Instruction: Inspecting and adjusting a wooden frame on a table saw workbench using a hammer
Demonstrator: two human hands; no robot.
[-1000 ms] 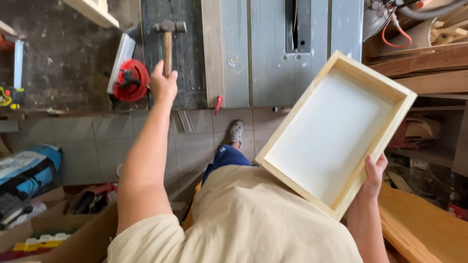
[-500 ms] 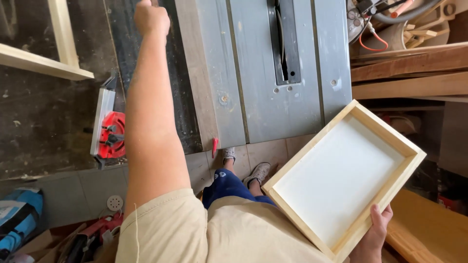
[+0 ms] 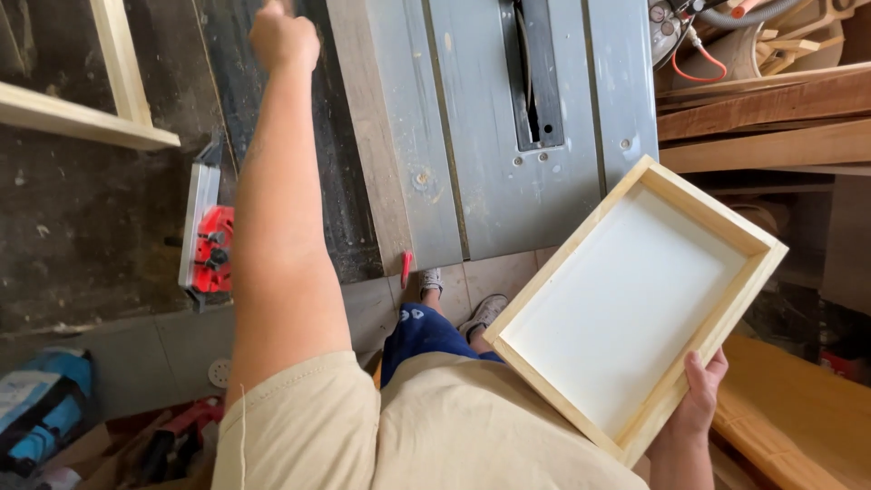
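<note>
While right hand holds wooden tray, left hand outstretched

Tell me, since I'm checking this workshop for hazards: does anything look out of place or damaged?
Nothing looks damaged. The wooden tray is tilted only because the right hand holds its corner. A red power tool sits at the dark bench's edge.

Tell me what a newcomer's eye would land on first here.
First, the pale wooden tray with a white base, held tilted at lower right by the right hand. Next, the left hand, stretched far out over the dark bench top at upper left. Between them lies the grey table saw.
</note>
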